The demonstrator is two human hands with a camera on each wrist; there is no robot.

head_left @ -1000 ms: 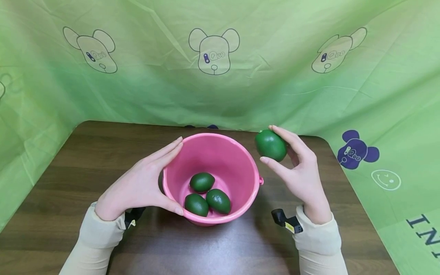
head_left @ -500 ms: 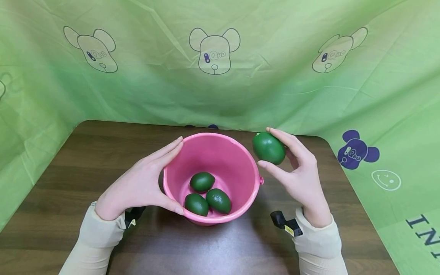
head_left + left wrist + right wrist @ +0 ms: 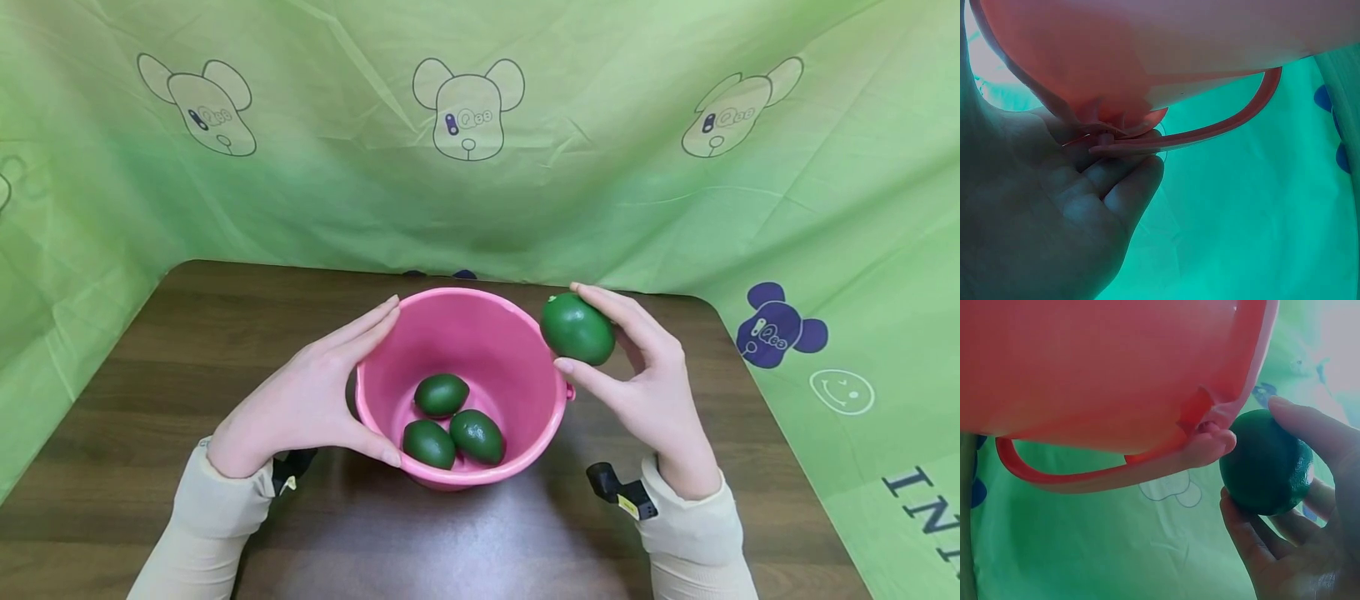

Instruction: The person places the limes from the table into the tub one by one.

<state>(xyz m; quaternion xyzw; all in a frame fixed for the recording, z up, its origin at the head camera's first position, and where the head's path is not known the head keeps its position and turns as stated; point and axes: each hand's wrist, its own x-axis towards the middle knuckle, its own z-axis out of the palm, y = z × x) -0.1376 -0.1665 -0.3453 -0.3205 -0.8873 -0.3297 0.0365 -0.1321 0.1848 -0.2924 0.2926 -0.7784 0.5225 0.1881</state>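
Observation:
A pink bucket [image 3: 517,379] stands on the table with several dark green limes inside; one of these limes [image 3: 441,395] lies toward the back of its floor. My left hand [image 3: 311,400] holds the bucket at its left side, thumb at the near rim and fingers along the far left rim. In the left wrist view, the fingers pass behind the bucket's hanging handle [image 3: 1229,128]. My right hand [image 3: 648,375] pinches another lime [image 3: 577,329] between thumb and fingers, just at the bucket's right rim. The right wrist view has this lime beside the handle joint [image 3: 1209,428].
The brown wooden table [image 3: 480,550] has its far edge close to a green printed cloth [image 3: 465,217], which also hangs at both sides. A small black camera [image 3: 621,490] sits on the right wrist, another [image 3: 292,471] on the left wrist.
My right hand has moved slightly left and toward me with the lime, bringing it up to the bucket's right rim. The left hand and the bucket have stayed in place.

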